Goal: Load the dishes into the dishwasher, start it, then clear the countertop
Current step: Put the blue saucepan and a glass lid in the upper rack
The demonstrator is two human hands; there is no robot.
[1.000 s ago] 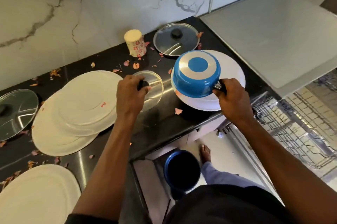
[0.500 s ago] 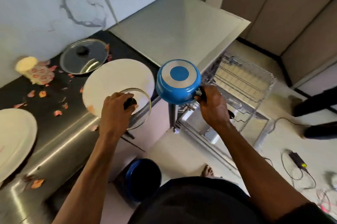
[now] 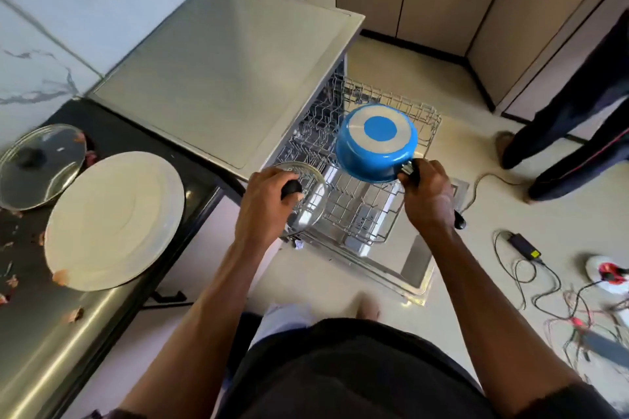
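Note:
My right hand (image 3: 427,193) grips the black handle of a blue saucepan (image 3: 376,142), held upside down above the pulled-out wire rack (image 3: 360,200) of the open dishwasher (image 3: 224,74). My left hand (image 3: 267,204) holds a small glass lid (image 3: 308,195) by its black knob, tilted over the rack's left side. On the dark countertop (image 3: 112,132) at the left lie a large white plate (image 3: 114,219) and a bigger glass lid (image 3: 41,164) with a black knob.
Food scraps (image 3: 71,314) are scattered on the counter and its steel edge. The dishwasher door (image 3: 413,262) lies open over the floor. Cables and a charger (image 3: 524,246) trail on the floor at right. Another person's legs (image 3: 575,132) stand by the cabinets.
I have turned right from the counter to the dishwasher. Both hands carried the saucepan and small lid off the counter and now hold them over the rack.

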